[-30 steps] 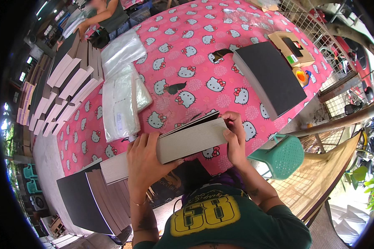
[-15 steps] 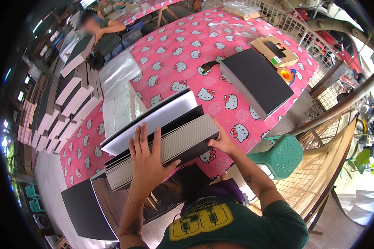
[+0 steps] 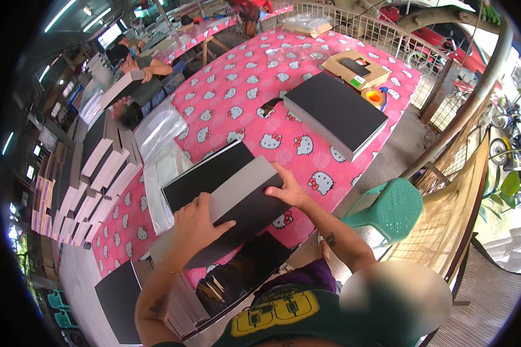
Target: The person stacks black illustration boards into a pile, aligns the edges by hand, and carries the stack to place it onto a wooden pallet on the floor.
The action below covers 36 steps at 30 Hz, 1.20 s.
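Head view: our left hand point(image 3: 198, 224) and right hand point(image 3: 287, 188) pinch a book point(image 3: 255, 211), not yet laid flat; a second book point(image 3: 336, 110) already lies flat on the counter point(image 3: 220, 98).

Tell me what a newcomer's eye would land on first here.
Probably the bright pink tablecloth with white cat faces, spread across the middle of the view. Next, near its front edge, the left hand and right hand hold a thick black-covered book. A green plastic stool also stands out, to the right of the table.
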{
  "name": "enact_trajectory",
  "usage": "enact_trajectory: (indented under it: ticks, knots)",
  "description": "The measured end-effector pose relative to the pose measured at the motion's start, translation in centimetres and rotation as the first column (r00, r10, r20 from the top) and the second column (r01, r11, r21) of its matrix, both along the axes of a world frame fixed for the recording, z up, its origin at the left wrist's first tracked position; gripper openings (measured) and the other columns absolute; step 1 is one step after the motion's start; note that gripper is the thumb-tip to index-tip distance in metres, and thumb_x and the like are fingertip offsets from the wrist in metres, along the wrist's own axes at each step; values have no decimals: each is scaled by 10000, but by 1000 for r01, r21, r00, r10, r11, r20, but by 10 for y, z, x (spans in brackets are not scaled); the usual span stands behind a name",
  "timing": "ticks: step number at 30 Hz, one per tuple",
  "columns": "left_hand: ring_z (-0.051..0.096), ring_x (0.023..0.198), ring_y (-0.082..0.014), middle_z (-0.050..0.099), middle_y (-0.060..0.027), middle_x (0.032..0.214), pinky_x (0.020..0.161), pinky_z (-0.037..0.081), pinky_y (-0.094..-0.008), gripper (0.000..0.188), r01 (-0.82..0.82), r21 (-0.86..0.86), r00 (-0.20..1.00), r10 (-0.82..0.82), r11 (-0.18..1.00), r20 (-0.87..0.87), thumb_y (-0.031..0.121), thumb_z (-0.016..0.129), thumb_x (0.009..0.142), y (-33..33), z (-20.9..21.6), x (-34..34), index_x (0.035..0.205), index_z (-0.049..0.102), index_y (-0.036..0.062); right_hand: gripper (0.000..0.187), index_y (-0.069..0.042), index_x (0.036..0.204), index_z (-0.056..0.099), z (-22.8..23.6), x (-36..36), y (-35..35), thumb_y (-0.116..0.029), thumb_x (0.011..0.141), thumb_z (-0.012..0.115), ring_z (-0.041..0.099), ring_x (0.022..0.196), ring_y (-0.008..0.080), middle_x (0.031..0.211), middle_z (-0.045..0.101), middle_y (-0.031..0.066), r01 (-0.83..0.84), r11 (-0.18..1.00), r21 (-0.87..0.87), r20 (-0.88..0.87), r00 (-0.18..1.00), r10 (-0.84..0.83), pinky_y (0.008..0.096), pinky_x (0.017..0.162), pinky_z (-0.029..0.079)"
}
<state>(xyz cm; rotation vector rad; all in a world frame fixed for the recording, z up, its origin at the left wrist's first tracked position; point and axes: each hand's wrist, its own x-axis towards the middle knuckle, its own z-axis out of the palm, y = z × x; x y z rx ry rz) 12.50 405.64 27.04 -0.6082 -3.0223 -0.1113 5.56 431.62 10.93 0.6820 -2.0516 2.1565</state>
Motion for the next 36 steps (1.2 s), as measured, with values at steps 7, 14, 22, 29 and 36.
enact_trajectory:
  ticks: [7, 14, 22, 29, 36]
  knots:
    - [686, 876, -233, 694, -160, 964, 789, 542, -348, 564, -55, 658, 995, 98, 751, -28, 291, 869, 747, 56, 113, -30, 1102, 578, -36, 722, -52, 1443, 472, 234, -48, 106, -488, 908, 684, 562, 1241, 276, 1377, 560, 153, 308, 931, 196, -384, 897, -216, 404, 1030, 441]
    - [651, 984, -212, 645, -151, 1182, 880, 526, -316, 731, 32, 997, 946, 325, -72, -7, 376, 844, 804, 135, 70, -170, 1302, 559, -76, 916, -121, 1539, 288, 59, -70, 263, -768, 915, 463, 555, 1224, 276, 1445, 479, 172, 393, 858, -331, 510, 840, -188, 455, 1003, 464]
    - [696, 936, -239, 684, -145, 1110, 816, 587, -353, 659, -493, 735, 863, -158, -466, 479, 417, 826, 817, 315, -77, -317, 1183, 622, -91, 615, -43, 1263, 516, 71, -111, 313, -494, 895, 714, 652, 872, 167, 1036, 664, 56, 651, 727, -218, 547, 699, -461, 385, 821, 543]
    - [692, 985, -243, 670, -145, 1180, 837, 587, -366, 675, -629, 660, 754, -112, -411, 648, 421, 816, 828, 367, -166, -353, 1221, 609, -87, 619, 28, 1202, 544, -13, -153, 369, -450, 873, 761, 689, 890, 227, 1005, 677, 106, 689, 706, -164, 714, 577, -397, 425, 782, 574]
    - [672, 1031, -257, 657, -179, 1196, 848, 570, -394, 829, -671, 701, 734, -88, -241, 673, 533, 793, 808, 339, -191, -384, 1271, 582, -121, 512, -88, 1199, 569, -29, -175, 379, -486, 911, 716, 680, 905, 275, 1001, 656, 84, 584, 788, -193, 759, 598, -257, 528, 831, 553]
